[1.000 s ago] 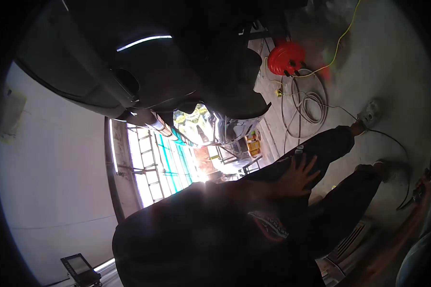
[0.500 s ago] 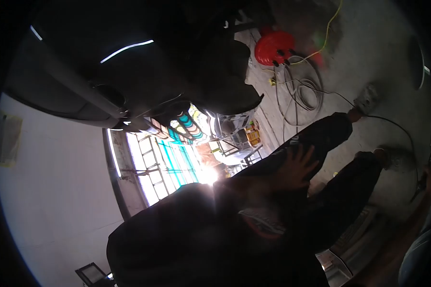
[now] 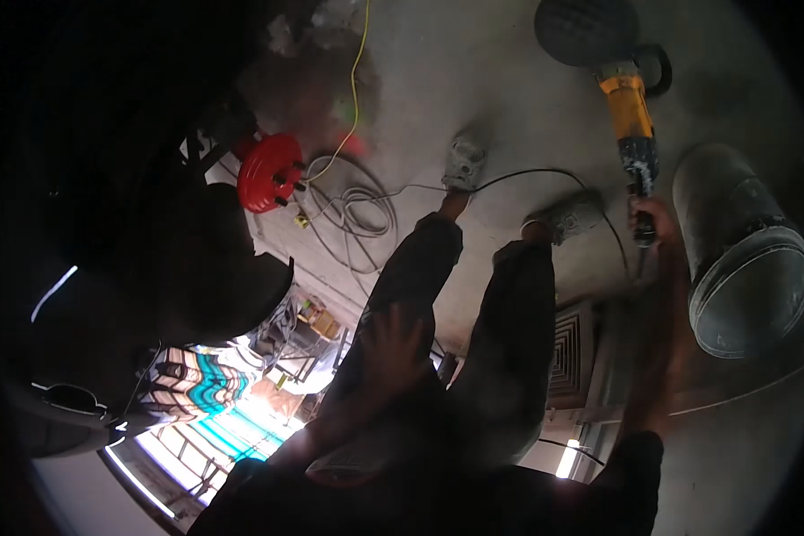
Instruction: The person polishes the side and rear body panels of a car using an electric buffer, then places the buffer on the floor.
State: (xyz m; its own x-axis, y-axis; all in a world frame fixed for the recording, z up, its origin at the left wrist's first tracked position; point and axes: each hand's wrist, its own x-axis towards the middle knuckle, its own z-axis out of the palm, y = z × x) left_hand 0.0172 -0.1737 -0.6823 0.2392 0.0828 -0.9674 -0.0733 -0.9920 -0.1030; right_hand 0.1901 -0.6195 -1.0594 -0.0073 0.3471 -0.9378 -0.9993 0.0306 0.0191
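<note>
My right hand (image 3: pixel 654 221) is wrapped round the rear handle of a yellow and black polisher (image 3: pixel 628 107). The polisher hangs out to the right, its dark round pad (image 3: pixel 587 29) at the far end and a black loop handle near the pad. White residue marks its body. My left hand (image 3: pixel 395 344) lies with spread fingers on my dark trouser leg (image 3: pixel 413 277) and holds nothing. A dark cord (image 3: pixel 545 170) runs over the floor past my shoes towards the tool's handle.
A grey bucket (image 3: pixel 746 259) is at the right. Beyond my left leg are a red cable reel (image 3: pixel 270 172), coiled grey cable (image 3: pixel 366 210) and a yellow cord (image 3: pixel 359 71). A dark, glossy car body (image 3: pixel 134 259) fills the left side. A vent grille (image 3: pixel 572 348) shows near my right leg.
The view has swung right, so the reel and my legs appear further left. The polisher in my right hand and the bucket have come into view. My left hand stays on my leg.
</note>
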